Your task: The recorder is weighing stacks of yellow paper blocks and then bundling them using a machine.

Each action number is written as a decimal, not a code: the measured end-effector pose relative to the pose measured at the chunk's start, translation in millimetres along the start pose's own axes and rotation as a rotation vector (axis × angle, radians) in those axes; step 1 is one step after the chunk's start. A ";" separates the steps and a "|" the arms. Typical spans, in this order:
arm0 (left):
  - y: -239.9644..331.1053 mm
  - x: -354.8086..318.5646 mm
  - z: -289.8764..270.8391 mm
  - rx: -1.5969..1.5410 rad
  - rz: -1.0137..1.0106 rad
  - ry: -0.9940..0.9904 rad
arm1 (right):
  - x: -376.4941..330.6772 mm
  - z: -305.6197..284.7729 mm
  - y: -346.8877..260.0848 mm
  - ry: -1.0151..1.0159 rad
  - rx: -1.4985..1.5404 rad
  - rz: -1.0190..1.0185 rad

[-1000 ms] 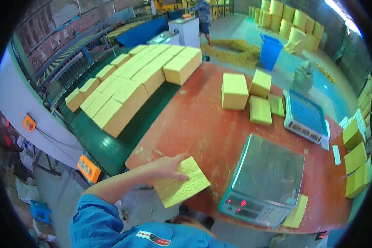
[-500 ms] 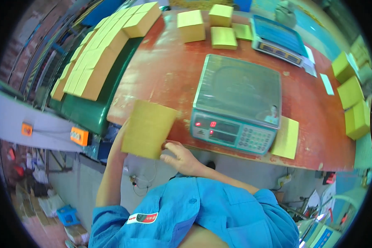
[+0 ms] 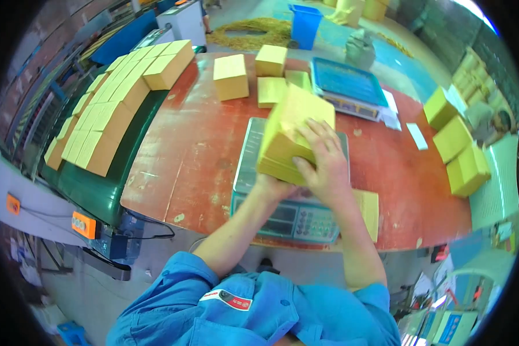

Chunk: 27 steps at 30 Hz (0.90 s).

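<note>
A thick stack of yellow paper (image 3: pixel 285 124) is tilted above the digital scale (image 3: pixel 248 158), between my two hands. My left hand (image 3: pixel 275 186) supports it from below at its near end, the fingers hidden beneath it. My right hand (image 3: pixel 324 154) presses on its right side, fingers spread over the upper face and thumb on the near side. Whether the stack touches the scale's plate cannot be seen. To the right of the scale, partly under it, lies a thin yellow pile of sheets (image 3: pixel 368 214).
Rows of yellow stacks (image 3: pixel 101 118) cover the green conveyor belt (image 3: pixel 92 187) at left. More stacks (image 3: pixel 230 78) stand at the red table's (image 3: pixel 167 155) far edge, beside a second scale (image 3: pixel 349 83) with a blue tray. Several yellow blocks (image 3: pixel 452 138) sit at the right edge.
The yellow stack has moved from the table's near left edge to above the scale. My right hand now lies on its right side. The view has shifted, showing more of the floor beyond.
</note>
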State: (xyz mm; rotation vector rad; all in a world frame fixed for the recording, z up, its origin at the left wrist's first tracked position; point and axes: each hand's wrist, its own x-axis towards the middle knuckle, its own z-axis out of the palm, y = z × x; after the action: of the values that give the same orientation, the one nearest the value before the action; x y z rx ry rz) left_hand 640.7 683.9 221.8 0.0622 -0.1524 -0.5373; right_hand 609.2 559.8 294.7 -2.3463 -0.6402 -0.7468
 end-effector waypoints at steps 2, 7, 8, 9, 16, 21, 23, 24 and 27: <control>-11.0 -5.1 -16.2 -0.195 -0.061 0.107 | -4.6 -7.2 10.9 -0.070 -0.021 0.092; 52.6 -99.9 -15.0 0.027 -0.620 0.238 | -16.1 1.9 -29.3 -0.156 -0.268 0.143; 82.0 -118.8 -14.9 0.051 -0.770 0.340 | -13.8 6.3 -43.4 -0.213 -0.365 0.153; 121.3 -133.2 -18.6 0.259 -0.860 0.341 | -8.9 9.1 -59.5 -0.214 -0.356 0.143; 477.2 -32.0 -37.6 1.840 0.191 0.706 | 38.9 138.7 -137.5 -0.284 0.490 0.146; 644.6 95.7 -82.1 2.258 0.848 0.859 | -19.5 299.0 -137.0 -0.273 0.398 0.426; 683.9 128.6 -97.0 2.348 0.693 0.904 | -40.6 320.4 -129.2 -0.211 0.259 0.331; 701.1 144.5 -106.2 2.439 0.538 0.954 | -40.7 325.2 -128.8 -0.211 0.248 0.346; 769.3 165.1 -134.0 2.347 0.165 0.882 | -36.0 329.9 -132.0 -0.240 0.194 0.352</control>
State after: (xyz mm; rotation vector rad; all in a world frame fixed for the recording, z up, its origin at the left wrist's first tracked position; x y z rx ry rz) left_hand 1190.6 1261.3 186.9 2.4989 0.1581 0.1453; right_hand 621.8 860.0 101.6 -2.2975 -0.3608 -0.2372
